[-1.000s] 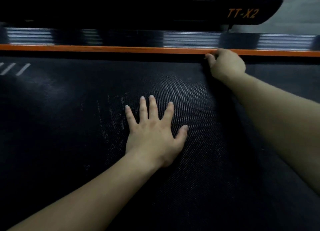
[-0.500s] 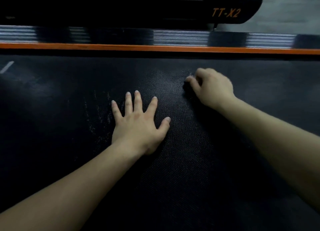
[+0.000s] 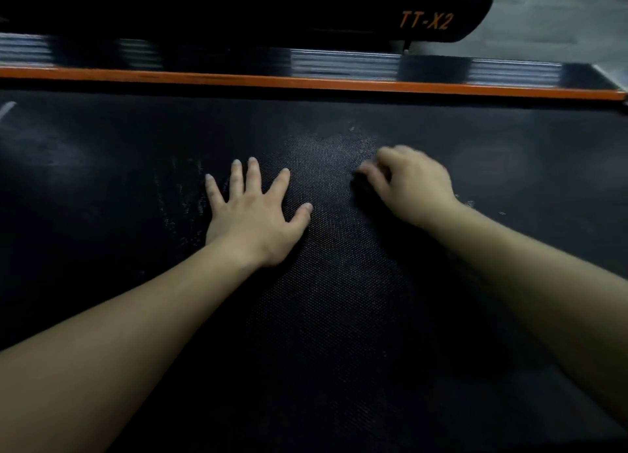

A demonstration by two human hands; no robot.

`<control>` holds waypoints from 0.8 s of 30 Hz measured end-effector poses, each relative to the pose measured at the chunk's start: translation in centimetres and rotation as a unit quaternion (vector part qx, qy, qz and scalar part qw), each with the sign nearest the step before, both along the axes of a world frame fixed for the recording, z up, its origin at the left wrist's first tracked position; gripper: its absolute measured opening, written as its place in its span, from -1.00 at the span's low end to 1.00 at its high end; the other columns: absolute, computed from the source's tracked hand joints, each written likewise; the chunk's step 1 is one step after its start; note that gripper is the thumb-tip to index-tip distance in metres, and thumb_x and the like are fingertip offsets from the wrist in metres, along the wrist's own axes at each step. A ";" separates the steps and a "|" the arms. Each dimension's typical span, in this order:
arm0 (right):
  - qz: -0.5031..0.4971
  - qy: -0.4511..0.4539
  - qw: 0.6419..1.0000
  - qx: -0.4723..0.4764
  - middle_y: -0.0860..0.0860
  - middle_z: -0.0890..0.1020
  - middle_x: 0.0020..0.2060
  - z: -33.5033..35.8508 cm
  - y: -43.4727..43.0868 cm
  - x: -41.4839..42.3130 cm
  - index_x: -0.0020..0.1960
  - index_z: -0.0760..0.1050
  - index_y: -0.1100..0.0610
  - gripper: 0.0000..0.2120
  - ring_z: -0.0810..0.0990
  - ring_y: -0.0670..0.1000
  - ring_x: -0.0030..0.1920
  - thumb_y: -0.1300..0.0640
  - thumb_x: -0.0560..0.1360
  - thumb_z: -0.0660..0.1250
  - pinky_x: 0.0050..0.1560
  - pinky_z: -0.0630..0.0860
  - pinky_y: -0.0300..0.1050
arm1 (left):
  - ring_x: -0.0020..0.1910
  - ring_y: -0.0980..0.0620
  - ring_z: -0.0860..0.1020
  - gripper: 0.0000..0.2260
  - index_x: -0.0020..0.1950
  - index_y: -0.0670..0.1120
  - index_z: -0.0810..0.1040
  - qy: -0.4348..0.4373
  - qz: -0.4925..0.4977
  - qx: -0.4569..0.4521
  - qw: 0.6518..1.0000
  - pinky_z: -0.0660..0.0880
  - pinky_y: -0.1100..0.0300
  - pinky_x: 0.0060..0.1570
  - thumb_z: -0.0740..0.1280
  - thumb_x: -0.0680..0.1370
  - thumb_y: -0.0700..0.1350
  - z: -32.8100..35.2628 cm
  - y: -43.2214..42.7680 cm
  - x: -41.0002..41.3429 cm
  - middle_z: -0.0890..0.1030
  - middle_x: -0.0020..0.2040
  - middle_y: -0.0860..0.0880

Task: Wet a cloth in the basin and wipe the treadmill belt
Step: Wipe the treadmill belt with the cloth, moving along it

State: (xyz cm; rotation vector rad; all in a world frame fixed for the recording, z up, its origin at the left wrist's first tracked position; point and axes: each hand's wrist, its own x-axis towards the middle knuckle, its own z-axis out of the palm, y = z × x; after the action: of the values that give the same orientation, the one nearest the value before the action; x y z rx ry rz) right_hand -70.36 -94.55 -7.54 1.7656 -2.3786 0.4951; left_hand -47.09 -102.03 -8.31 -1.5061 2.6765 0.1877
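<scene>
Item one, our left hand (image 3: 253, 221): flat, fingers spread, pressing the treadmill belt (image 3: 339, 316), holding nothing; pale streaks (image 3: 180, 208) just left of it. Item two, our right hand (image 3: 413, 189): blurred, fingers curled down onto the belt, just right of the left thumb; whether they clasp anything we cannot tell. Beyond both hands, orange rail (image 3: 306, 83).

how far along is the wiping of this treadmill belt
Done: hard to confirm; no wiped patch stands out on the belt. In hand: the left hand presses flat on the belt while the right hand is curled mid-belt; what it holds, if anything, is too dim to tell. Left: pale streaks beside the left hand and specks by the right wrist look unwiped.
</scene>
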 end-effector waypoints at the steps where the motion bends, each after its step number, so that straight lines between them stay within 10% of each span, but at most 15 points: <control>1: -0.045 -0.004 0.999 0.003 0.10 0.59 -0.04 0.3 -0.8 -1.1 -0.03 0.50 0.04 -0.59 0.57 0.22 0.03 -0.27 0.59 0.10 -0.05 0.49 0.03 | 0.62 -0.17 -0.24 -0.28 0.65 0.16 -0.07 0.000 0.000 0.000 1.000 -0.27 -0.33 0.50 -0.15 0.54 0.43 0.0 0.0 0.0 -0.15 0.66 -0.17; 4: -0.124 -0.034 0.992 0.006 0.14 0.58 0.02 0.7 -1.5 -1.3 0.02 0.50 0.05 -0.59 0.56 0.27 0.05 -0.25 0.60 0.09 -0.05 0.46 0.04 | 0.62 -0.16 -0.23 -0.30 0.65 0.16 -0.06 0.009 -0.002 -0.002 1.000 -0.27 -0.32 0.50 -0.13 0.56 0.42 -0.1 0.0 0.1 -0.14 0.66 -0.17; 11: 0.034 -0.009 0.999 -0.002 -0.01 0.56 -0.12 0.2 6.2 3.7 -0.06 0.50 0.01 -0.58 0.59 0.13 -0.04 -0.29 0.58 0.08 -0.12 0.51 -0.02 | 0.62 -0.15 -0.26 -0.30 0.65 0.14 -0.09 0.006 -0.027 0.021 0.999 -0.30 -0.27 0.52 -0.13 0.56 0.39 0.4 2.3 1.0 -0.18 0.66 -0.15; 16: -0.124 -0.029 0.992 -0.006 0.13 0.56 -0.03 0.6 3.6 0.0 0.01 0.49 0.09 -0.58 0.56 0.27 0.03 -0.23 0.61 0.08 -0.07 0.46 0.06 | 0.61 -0.13 -0.29 -0.28 0.64 0.16 -0.12 0.002 -0.063 0.038 0.997 -0.31 -0.26 0.52 -0.20 0.52 0.38 0.3 8.0 1.8 -0.21 0.65 -0.13; 24: 0.072 0.008 0.997 0.005 0.00 0.57 -0.16 0.2 10.7 4.4 -0.06 0.53 0.02 -0.56 0.59 0.14 -0.11 -0.28 0.59 0.07 -0.14 0.54 0.01 | 0.61 -0.13 -0.29 -0.22 0.64 0.13 -0.12 0.004 -0.072 0.001 0.997 -0.30 -0.26 0.52 -0.31 0.45 0.39 -0.4 9.2 2.3 -0.20 0.65 -0.15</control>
State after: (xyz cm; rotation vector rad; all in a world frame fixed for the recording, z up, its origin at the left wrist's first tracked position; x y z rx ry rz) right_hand -65.97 -83.87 -7.36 1.9471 -2.2585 0.4847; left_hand -44.82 -92.83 -8.66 -1.3065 2.7763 0.1887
